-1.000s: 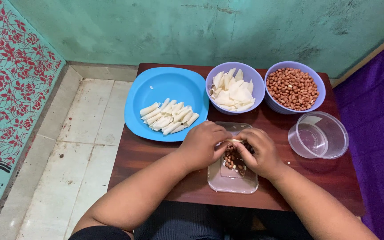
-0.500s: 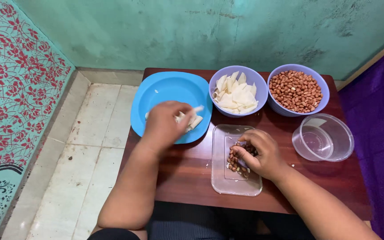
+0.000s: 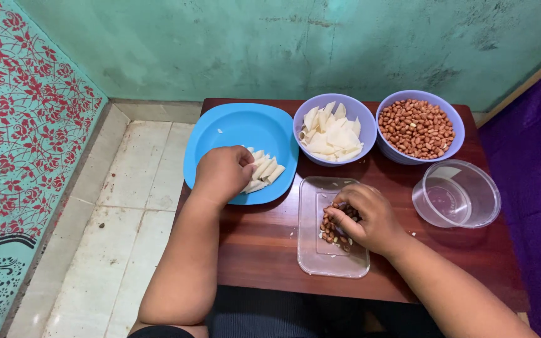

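The left hand point(image 3: 221, 175) is resting on the blue plate point(image 3: 233, 128), its fingers curled down onto the pale rolls point(image 3: 265, 170) lying at the plate's near right side; its grip is narrow and closed over the nearest rolls, though the knuckles are hiding whether any roll is actually being pinched, so I cannot tell; the right hand point(image 3: 367, 219) is lying in the clear tray point(image 3: 320, 256) in the middle of the tabletop point(image 3: 264, 250), fingertips bunched on the peanuts point(image 3: 333, 230) piled inside, grip narrow and pinching at the nuts; the tray is sitting just in front of the person, between the two forearms, with its near half showing bare; behind it, along the far edge of the tabletop, two lilac bowls are standing side by side and almost touching: the left bowl point(image 3: 305, 147) is holding flat white wrappers point(image 3: 332, 133), and the right bowl point(image 3: 455, 134) is holding raw peanuts with red skins; the plate is sitting just beside the left bowl, overhanging the tabletop's left edge; a clear tub point(image 3: 464, 216) is standing near the right edge, well apart from the plate and just beside the right forearm; a tiled floor point(image 3: 120, 206) is lying to the left, below a green wall point(image 3: 295, 44).
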